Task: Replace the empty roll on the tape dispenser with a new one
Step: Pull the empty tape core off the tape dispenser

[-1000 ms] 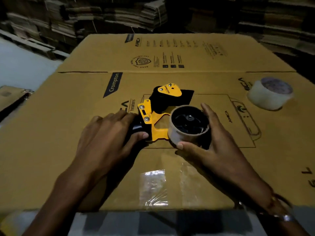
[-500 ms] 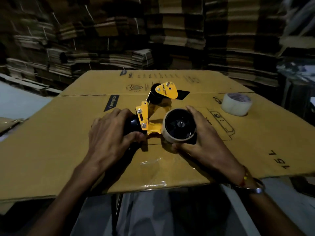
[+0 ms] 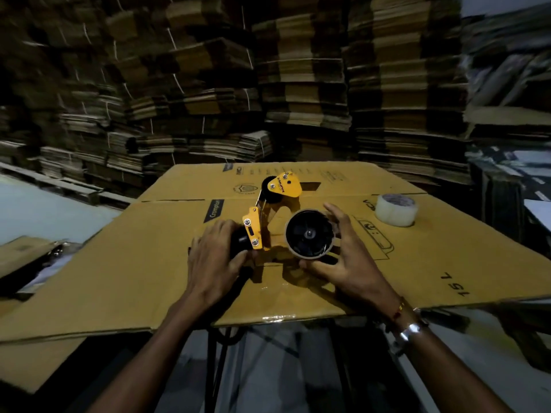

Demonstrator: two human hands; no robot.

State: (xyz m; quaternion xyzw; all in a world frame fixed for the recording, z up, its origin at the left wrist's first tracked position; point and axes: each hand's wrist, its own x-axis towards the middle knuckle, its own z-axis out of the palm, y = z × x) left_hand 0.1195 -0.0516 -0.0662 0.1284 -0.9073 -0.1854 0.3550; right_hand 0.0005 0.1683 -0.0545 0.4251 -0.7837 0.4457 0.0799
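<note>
A: Head view, the only one; your left hand [image 3: 215, 257] is wrapped round the black handle [image 3: 240, 241] of the yellow tape dispenser [image 3: 269, 213], fingers curled over it and thumb pressed in from the near side; the dispenser is tipped up off the flattened cardboard carton [image 3: 447, 257], roller end pointing away from you.

B: And the right hand?

A: Your right hand [image 3: 347, 265] cups the empty cardboard core [image 3: 308, 235] on the black hub; thumb against its near rim, fingers spread and fairly straight on the far side; whether those fingertips actually touch the core, I cannot tell; it reads as a loose cradle, not a firm clamp.

B: Which step, then?

A: Judged as removal of the spent roll; the core is seated on the hub, not yet drawn off; the new clear tape roll [image 3: 395, 209] sits untouched on the carton, well apart to your right.

B: What does the next move ask for?

A: Close the right fingers on the core's rim and pull straight along the hub axis, toward yourself; keep the left hand firm on the handle so the frame does not twist; a thin core may bind or crush if squeezed unevenly; only then reach for the new roll.

B: Surroundings?

A: Stacks of flattened cartons [image 3: 298, 93] behind; light is dim.
</note>
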